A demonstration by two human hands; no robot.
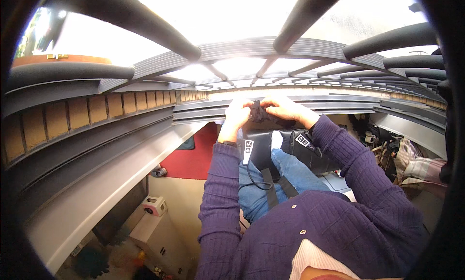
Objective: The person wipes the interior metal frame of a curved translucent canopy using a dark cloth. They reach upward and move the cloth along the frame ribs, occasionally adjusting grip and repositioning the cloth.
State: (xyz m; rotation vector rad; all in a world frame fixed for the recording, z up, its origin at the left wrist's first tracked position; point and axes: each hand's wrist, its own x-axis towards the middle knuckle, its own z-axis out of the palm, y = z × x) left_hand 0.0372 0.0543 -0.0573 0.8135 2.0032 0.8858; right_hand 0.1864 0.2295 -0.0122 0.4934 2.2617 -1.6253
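Both hands are raised in front of me at the window frame. Between them is a bunched dark cloth. My left hand grips its left side, with the fingers curled inward. On the other side, my right hand pinches the same cloth between thumb and fingers, and part of it hangs below that hand. Beneath them stands a black padded seat, with a foot in a white sock on it. Two handheld controllers with button symbols lie over the seat, one at the left and one at the right.
Dark metal window bars cross above the hands. A pale sill runs down the left. Below lie a red mat, a cabinet with a white and pink box, and, at right, a striped cloth among clutter.
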